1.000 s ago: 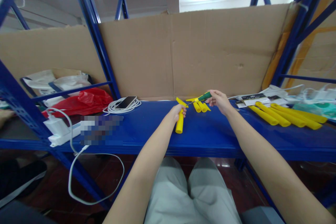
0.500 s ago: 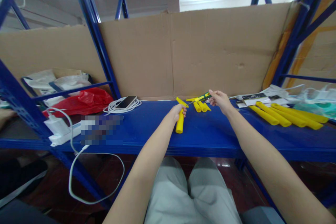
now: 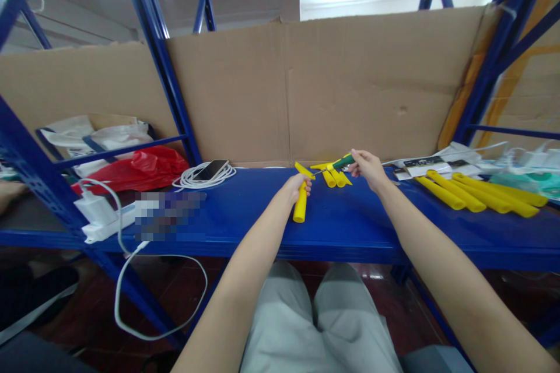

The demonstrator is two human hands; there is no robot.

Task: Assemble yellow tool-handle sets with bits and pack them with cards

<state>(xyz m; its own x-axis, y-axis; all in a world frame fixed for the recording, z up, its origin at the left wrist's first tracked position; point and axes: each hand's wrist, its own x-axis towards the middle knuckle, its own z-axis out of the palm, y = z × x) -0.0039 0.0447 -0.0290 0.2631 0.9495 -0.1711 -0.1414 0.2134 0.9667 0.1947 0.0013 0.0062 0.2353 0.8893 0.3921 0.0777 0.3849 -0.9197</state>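
Note:
Wrapped round a yellow tube piece (image 3: 300, 210), my left hand (image 3: 301, 186) is closed just above the blue shelf surface. My right hand (image 3: 364, 166) grips the end of a green and yellow screwdriver (image 3: 343, 161). Its thin shaft points left, and the tip is at the yellow piece beside my left fingers; whether it touches is too small to tell. Behind the shaft lie several short yellow tube pieces (image 3: 336, 178).
Several long yellow tubes (image 3: 485, 193) lie at the right beside white packets (image 3: 423, 166). To the left are a phone (image 3: 212, 170) on a coiled white cable, a red bag (image 3: 140, 168) and a power strip (image 3: 109, 226). A cardboard panel (image 3: 350, 87) stands behind.
The screwdriver handle has turned about its length, now showing its green side, and my right hand has shifted very slightly right. My left hand holds the tube piece in nearly the same place.

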